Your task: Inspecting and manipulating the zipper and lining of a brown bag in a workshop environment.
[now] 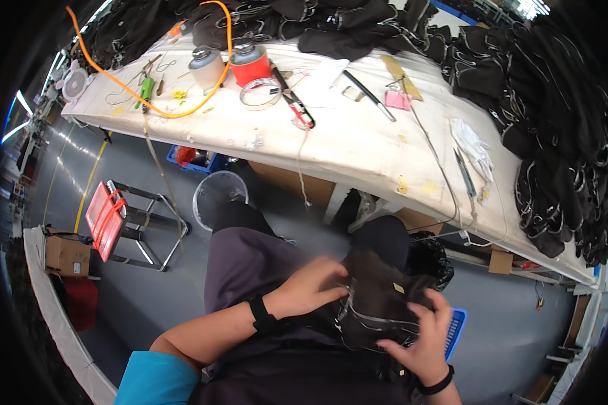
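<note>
A black fabric piece (382, 297) with pale, shiny edging and a small cream label lies over my lap, on the right side. My left hand (314, 287) is at its left edge, thumb and fingers closing on the cloth there, slightly blurred. Round its right edge curls my right hand (429, 331), thumb on the near part and fingers bent at the far part. Part of the cloth's underside is hidden. Both wrists carry black bands.
Ahead runs a white-covered table (358, 148) holding two cans, a roll of tape, cutters and an orange hose (142, 94). Black fabric pieces (554, 121) pile up at right and back. A stool (135, 223) and clear bin (219, 192) stand left; a blue basket (457, 331) stands right.
</note>
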Demonstrator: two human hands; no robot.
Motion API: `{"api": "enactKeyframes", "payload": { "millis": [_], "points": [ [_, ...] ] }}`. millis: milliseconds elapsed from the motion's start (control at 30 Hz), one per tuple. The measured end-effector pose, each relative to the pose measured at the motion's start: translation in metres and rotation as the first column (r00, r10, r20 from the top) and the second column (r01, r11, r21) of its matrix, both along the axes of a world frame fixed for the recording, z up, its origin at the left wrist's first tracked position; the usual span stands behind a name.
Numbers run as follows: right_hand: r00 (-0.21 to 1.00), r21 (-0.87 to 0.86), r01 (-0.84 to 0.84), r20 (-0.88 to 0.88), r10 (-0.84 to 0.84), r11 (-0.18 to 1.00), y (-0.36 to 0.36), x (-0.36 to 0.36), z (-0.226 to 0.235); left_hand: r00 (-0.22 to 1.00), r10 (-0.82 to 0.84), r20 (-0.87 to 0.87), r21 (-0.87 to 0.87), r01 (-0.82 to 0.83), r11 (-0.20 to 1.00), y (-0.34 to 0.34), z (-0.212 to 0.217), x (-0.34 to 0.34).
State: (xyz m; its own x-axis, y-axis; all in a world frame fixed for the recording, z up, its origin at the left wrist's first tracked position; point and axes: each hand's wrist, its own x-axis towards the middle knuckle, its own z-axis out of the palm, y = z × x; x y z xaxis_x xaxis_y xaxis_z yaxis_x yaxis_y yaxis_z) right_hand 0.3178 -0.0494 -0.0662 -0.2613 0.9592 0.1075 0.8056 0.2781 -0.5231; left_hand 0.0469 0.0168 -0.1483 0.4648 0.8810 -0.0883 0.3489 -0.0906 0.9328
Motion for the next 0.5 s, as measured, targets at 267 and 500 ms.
{"api": "enactKeyframes", "payload": {
  "millis": [267,500],
  "points": [
    [0.924,-0.04,0.014,-0.381,-0.028,0.999,0.038,-0.05,0.005,0.961,0.253,0.11,0.56,-0.27,0.783,0.002,0.067,0.024],
    [0.821,0.196,0.213,-0.567,-0.067,0.957,0.015,-0.062,0.059,0.984,-0.14,-0.113,0.511,0.179,0.841,-0.006,0.103,0.05]
  ]
}}
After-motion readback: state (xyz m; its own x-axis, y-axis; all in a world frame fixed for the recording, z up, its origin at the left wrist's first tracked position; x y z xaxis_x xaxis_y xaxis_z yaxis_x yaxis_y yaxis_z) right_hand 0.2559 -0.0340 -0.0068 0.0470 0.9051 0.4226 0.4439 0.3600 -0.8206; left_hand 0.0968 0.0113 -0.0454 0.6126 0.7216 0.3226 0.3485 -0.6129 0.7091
